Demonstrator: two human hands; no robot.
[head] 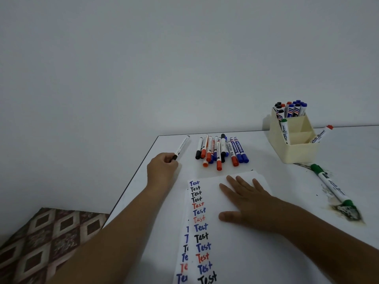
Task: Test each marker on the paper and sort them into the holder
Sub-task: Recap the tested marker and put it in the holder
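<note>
My left hand (163,167) grips the dark capped end of a thin white marker (182,147) that points away toward the table's far left corner. My right hand (248,200) lies flat with spread fingers on the white paper (229,253), which carries a column of "Test" words in blue, black and red. A pile of several red, blue and black markers (221,150) lies just beyond the paper. The cream holder (295,148) stands at the back right with several markers upright in its rear compartment, a green one in front and a red one leaning at its right.
A green marker (330,183) lies on the table at the right, its cap end in a dark smudge (346,211). The table's left edge runs diagonally past my left arm. A patterned cushion (47,238) sits below it at the lower left. A plain wall fills the background.
</note>
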